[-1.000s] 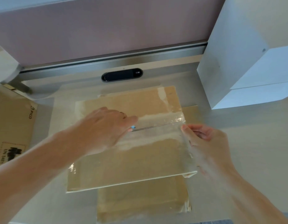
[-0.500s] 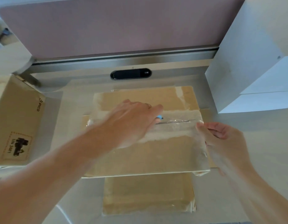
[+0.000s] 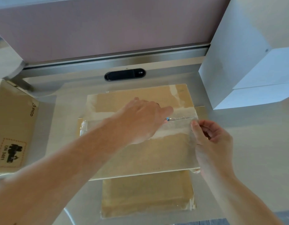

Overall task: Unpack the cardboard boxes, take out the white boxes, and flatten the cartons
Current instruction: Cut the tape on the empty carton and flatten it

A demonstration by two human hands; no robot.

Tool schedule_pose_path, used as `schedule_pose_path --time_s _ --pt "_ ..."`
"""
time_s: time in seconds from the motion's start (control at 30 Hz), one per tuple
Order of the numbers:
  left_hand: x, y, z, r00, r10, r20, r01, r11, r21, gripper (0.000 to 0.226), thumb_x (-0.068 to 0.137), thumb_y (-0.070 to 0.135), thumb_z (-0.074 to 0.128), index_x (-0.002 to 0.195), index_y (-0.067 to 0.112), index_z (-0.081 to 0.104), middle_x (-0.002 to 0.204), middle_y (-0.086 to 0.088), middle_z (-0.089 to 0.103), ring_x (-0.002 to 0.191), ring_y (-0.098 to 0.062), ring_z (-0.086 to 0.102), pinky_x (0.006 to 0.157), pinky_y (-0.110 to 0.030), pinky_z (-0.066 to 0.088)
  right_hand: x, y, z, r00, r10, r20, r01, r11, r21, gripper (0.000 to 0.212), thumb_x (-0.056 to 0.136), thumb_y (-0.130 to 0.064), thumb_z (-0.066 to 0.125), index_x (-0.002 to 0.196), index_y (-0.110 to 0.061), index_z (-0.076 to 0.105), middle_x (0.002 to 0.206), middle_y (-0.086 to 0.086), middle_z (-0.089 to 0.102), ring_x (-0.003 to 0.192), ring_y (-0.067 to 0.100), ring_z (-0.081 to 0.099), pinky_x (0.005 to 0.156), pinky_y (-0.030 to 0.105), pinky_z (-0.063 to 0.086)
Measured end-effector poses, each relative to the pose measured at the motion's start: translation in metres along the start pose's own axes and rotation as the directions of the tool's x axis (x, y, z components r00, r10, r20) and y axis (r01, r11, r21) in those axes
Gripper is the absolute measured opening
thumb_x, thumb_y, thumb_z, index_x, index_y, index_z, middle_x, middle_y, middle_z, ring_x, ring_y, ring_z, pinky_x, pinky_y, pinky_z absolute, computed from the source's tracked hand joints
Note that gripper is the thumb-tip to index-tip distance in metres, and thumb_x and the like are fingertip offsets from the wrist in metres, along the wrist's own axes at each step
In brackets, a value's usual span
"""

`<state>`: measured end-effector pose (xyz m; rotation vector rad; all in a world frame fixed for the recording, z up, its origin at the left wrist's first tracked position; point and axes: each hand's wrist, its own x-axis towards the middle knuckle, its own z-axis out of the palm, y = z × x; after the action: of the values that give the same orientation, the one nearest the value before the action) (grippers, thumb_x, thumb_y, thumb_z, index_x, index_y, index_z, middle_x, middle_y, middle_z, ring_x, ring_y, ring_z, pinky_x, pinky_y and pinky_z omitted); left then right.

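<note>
You have the sealed cardboard box [image 3: 140,159] lying flat in the middle of the table [image 3: 257,153], on top of a flattened carton [image 3: 147,197] whose brown panel sticks out toward you, so the seam faces up where a blade can follow it. Your left hand [image 3: 140,120] reaches across the lid with its fingers pressed together and curled down over a small blue-tipped cutter [image 3: 167,119]; only the tip shows under the forefinger, set on the middle line of the tape band [image 3: 181,127], and a thin slit runs from it to the right edge. Your right hand [image 3: 213,140] braces that edge: the thumb lies on the taped corner and the other fingers are curled in beside the wall, probably to stop the box sliding under the pull of the blade. Whether it also pinches the tape end I cannot tell. The tape is wide, glossy and clear, milky where it has lifted from the matte brown board; the lid is flat and stiff with square corners. The smooth white boxes [image 3: 247,65] already out stand stacked at your right, and another brown carton [image 3: 12,120] with a printed label waits at your left. The seam looks only partly cut
</note>
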<state>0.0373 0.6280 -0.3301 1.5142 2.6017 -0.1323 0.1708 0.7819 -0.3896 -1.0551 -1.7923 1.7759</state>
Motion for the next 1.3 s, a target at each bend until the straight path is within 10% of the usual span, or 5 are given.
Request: schedule_pose_path --time_s 0.37,1.3 --pt "-0.058 -0.047 0.001 0.989 0.004 0.145 -0.006 1.000 0.010 0.016 0.110 0.041 0.028 0.119 0.034 0.040 0.085 0.009 0.053 0.084 -0.020 0.058 0.088 -0.038 0.050 0.000 -0.006 -0.001 1.000 0.020 0.019 -0.020 1.000 -0.019 0.008 0.096 -0.024 0.074 0.089 -0.021 0.075 0.082 -0.002 0.076 0.074 0.009 0.065 0.075 0.027 0.052" --pt "-0.170 -0.131 0.038 0.975 -0.197 0.100 0.202 0.978 -0.046 0.018 0.109 0.051 0.024 0.113 0.045 0.041 0.081 0.023 0.042 0.071 -0.005 0.046 0.066 -0.023 0.043 0.001 0.007 0.004 0.998 -0.003 0.070 0.005 1.000 -0.021 0.033 0.077 -0.058 0.071 0.095 -0.031 0.076 0.088 -0.001 0.078 0.078 0.014 0.067 0.082 0.038 0.053"
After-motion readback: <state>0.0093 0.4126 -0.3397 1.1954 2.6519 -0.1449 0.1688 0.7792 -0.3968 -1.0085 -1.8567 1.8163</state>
